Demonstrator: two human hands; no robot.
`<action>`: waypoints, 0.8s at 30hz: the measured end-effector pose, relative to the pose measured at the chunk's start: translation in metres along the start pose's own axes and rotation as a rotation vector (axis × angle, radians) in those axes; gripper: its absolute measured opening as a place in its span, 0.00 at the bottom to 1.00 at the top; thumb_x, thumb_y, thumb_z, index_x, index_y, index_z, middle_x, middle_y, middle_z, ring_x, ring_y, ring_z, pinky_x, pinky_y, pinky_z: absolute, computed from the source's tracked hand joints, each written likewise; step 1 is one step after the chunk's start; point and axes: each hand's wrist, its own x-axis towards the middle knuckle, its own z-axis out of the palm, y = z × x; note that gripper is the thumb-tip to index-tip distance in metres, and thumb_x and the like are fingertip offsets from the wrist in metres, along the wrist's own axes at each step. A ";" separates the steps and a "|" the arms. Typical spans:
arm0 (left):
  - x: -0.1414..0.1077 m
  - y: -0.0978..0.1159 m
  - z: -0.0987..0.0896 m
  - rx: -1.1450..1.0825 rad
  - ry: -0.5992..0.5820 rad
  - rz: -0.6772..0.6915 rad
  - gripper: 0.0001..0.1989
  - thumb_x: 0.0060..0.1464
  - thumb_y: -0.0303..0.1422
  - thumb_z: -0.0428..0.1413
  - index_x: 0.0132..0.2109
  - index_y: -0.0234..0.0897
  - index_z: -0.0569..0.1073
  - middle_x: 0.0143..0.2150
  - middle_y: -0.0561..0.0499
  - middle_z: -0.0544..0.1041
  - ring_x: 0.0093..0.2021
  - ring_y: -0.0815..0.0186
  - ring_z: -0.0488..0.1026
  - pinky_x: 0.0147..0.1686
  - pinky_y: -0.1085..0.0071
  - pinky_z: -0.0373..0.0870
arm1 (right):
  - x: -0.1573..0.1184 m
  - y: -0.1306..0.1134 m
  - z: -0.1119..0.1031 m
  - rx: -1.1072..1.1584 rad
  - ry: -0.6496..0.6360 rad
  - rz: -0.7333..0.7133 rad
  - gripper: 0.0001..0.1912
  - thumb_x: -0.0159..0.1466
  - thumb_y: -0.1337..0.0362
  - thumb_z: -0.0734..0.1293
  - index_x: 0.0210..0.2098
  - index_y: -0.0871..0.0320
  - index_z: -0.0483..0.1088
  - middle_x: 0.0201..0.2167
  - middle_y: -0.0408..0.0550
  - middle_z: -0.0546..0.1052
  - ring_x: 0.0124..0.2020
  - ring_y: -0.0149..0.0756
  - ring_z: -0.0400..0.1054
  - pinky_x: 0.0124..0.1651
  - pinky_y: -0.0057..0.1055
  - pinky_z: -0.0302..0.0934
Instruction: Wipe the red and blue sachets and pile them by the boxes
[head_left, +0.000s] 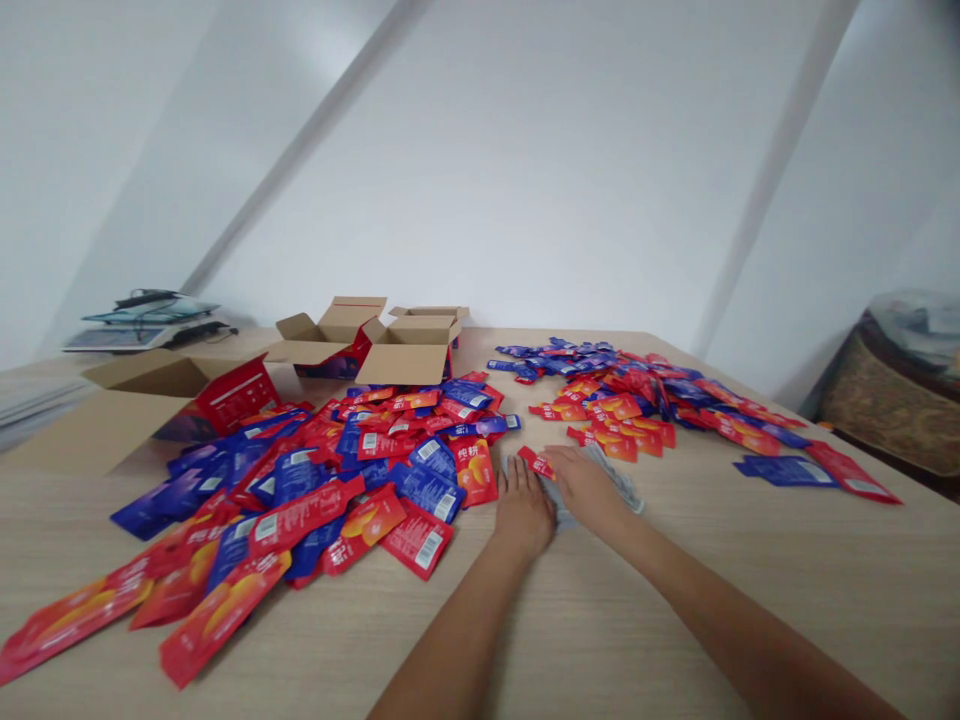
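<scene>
My left hand [525, 508] lies palm down on the table with its fingers stretched forward. Just beside its fingertips is a red pouch [534, 462] with white lettering, mostly covered. My right hand [585, 487] bends over that pouch, its fingers closed on the pouch's edge. Beneath the right hand spreads a crumpled grey cloth [627, 488], partly hidden by both hands. A large heap of red and blue pouches [397, 440] reaches close to my left hand. Several orange-printed red pouches [619, 430] lie beyond my right hand.
Open cardboard boxes stand at the left: a near one [150, 400], and others [409, 350] behind the heap. A second pouch pile [660, 385] stretches along the right side. A flat scale-like device [146, 330] sits far left. A patterned brown chair or bag [889, 400] is beyond the right edge.
</scene>
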 end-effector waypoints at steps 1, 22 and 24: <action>0.000 0.000 0.001 -0.009 0.004 -0.002 0.30 0.59 0.37 0.41 0.64 0.23 0.55 0.67 0.34 0.52 0.67 0.49 0.45 0.62 0.50 0.46 | -0.001 0.002 0.005 -0.006 -0.044 0.007 0.25 0.62 0.74 0.52 0.56 0.61 0.64 0.56 0.54 0.68 0.58 0.37 0.59 0.59 0.36 0.53; 0.001 0.000 0.004 -0.002 0.018 -0.014 0.29 0.61 0.37 0.39 0.64 0.23 0.55 0.66 0.35 0.55 0.67 0.50 0.46 0.63 0.52 0.44 | 0.025 0.005 0.028 -0.241 -0.174 0.052 0.21 0.68 0.61 0.52 0.51 0.60 0.70 0.50 0.58 0.73 0.54 0.44 0.60 0.56 0.41 0.51; 0.002 -0.001 0.004 -0.005 0.008 -0.017 0.29 0.61 0.37 0.38 0.64 0.22 0.56 0.66 0.34 0.54 0.67 0.50 0.45 0.63 0.52 0.44 | 0.011 0.008 0.028 -0.244 -0.169 0.030 0.20 0.68 0.62 0.52 0.52 0.59 0.69 0.51 0.56 0.73 0.53 0.44 0.61 0.55 0.40 0.52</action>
